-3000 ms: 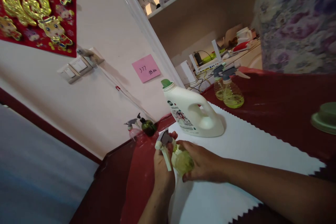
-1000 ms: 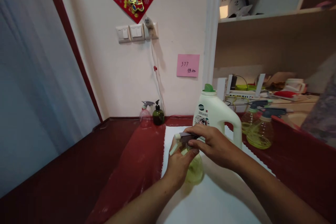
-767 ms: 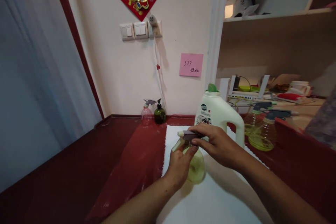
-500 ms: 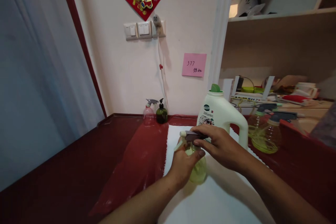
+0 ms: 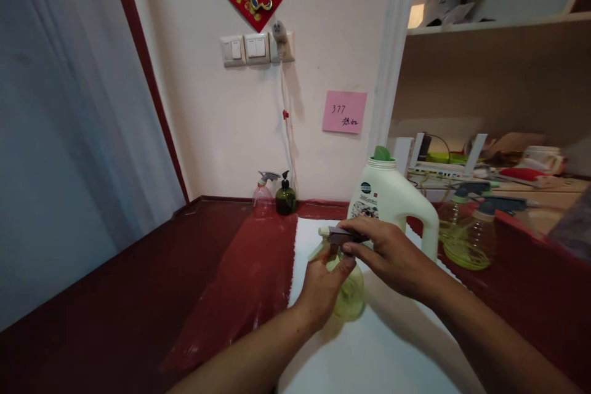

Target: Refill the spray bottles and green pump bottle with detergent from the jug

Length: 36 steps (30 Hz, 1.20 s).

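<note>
A clear yellow-green spray bottle (image 5: 349, 297) with a grey trigger head and a pale nozzle stands on the white sheet (image 5: 369, 351). My left hand (image 5: 321, 286) is closed around the bottle's neck, its thumb near the collar. Over the grey spray head (image 5: 340, 235) my right hand (image 5: 383, 252) is closed, gripping it from the right side. The nozzle points left. Part of the neck and collar is hidden behind my fingers. Just behind the hands rises a large pale green jug (image 5: 392, 188) with a handle and a green piece in its open mouth.
To the right are two yellowish spray bottles (image 5: 471, 243) with dark heads. A pink spray bottle (image 5: 263, 197) and a dark green pump bottle (image 5: 285, 199) stand by the wall. A white router (image 5: 438, 171) sits behind at right. A cord (image 5: 286, 135) hangs from the socket.
The whole view has shifted slightly. Both hands keep their hold on the spray bottle; the left fingers and thumb have shifted a little at the neck.
</note>
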{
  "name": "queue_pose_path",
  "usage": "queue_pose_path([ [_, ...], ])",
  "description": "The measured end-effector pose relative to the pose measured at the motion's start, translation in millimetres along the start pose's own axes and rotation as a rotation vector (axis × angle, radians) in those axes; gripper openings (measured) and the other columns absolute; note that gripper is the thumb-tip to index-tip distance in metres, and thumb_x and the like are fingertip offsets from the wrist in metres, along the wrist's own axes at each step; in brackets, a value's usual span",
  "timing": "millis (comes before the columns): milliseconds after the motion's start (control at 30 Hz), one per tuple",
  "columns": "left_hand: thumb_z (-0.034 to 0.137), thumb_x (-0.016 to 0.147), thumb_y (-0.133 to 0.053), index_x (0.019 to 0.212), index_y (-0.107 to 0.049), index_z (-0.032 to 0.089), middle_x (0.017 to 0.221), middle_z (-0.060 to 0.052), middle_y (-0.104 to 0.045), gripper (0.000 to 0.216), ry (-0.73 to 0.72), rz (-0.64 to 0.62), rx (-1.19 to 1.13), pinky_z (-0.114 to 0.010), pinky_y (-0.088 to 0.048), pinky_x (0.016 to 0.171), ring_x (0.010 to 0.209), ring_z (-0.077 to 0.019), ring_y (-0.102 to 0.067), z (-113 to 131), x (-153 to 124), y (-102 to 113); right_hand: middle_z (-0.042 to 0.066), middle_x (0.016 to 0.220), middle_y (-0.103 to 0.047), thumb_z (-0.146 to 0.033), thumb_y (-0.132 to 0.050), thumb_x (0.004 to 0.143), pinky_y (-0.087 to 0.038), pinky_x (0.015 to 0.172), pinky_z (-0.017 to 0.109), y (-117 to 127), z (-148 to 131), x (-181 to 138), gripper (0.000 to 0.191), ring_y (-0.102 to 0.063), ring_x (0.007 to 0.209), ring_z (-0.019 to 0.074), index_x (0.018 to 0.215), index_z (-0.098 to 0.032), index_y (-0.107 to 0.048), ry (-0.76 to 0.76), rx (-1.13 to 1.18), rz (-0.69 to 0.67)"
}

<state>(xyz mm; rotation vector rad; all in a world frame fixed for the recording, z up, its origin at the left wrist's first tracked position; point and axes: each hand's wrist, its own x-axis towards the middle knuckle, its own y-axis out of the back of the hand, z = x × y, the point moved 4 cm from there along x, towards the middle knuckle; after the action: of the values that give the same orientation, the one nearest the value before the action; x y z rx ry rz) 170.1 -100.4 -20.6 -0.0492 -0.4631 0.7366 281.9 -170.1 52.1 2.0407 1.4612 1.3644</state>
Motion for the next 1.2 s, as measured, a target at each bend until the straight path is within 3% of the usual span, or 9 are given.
queue_pose_path([
  [167, 0.028, 0.075, -0.082, 0.112, -0.07, 0.019, 0.126, -0.011, -0.073, 0.04, 0.043, 0.065, 0.005, -0.046, -0.043, 0.109, 0.12, -0.0302, -0.064, 2.3, 0.8, 0.6, 0.007, 0.113, -0.074, -0.027, -0.057, 0.094, -0.05, 0.091, 0.046, -0.3, -0.2, -1.5, 0.026, -0.065, 0.103, 0.0259, 0.118, -0.024, -0.068, 0.009, -0.012, -0.012],
  [500, 0.04, 0.088, -0.073, 0.119, -0.071, 0.022, 0.133, -0.009, -0.07, 0.036, 0.006, 0.004, -0.074, -0.046, -0.039, 0.114, 0.13, -0.0304, -0.06, -3.8, -0.9, -0.9, 0.007, 0.115, -0.074, -0.026, -0.057, 0.094, -0.05, 0.092, 0.046, 2.3, -1.5, -1.7, 0.028, -0.066, 0.105, 0.0264, 0.121, -0.025, -0.068, 0.009, -0.042, -0.01],
  [767, 0.034, 0.082, -0.079, 0.123, -0.069, 0.02, 0.132, -0.011, -0.07, 0.044, -0.01, 0.036, -0.009, -0.045, -0.041, 0.113, 0.126, -0.0295, -0.062, 1.4, 0.6, -1.8, 0.007, 0.112, -0.074, -0.025, -0.056, 0.095, -0.05, 0.09, 0.046, 1.2, -4.8, -1.8, 0.027, -0.065, 0.102, 0.0263, 0.119, -0.024, -0.068, 0.021, -0.049, -0.024],
  [1200, 0.048, 0.092, -0.067, 0.125, -0.068, 0.022, 0.137, -0.011, -0.068, 0.042, -0.003, -0.019, 0.025, -0.047, -0.039, 0.115, 0.132, -0.0322, -0.058, -4.9, -1.9, 2.0, 0.007, 0.113, -0.074, -0.025, -0.059, 0.093, -0.05, 0.091, 0.046, -0.1, -3.9, -2.1, 0.027, -0.066, 0.104, 0.0265, 0.118, -0.024, -0.069, -0.011, -0.008, 0.001],
])
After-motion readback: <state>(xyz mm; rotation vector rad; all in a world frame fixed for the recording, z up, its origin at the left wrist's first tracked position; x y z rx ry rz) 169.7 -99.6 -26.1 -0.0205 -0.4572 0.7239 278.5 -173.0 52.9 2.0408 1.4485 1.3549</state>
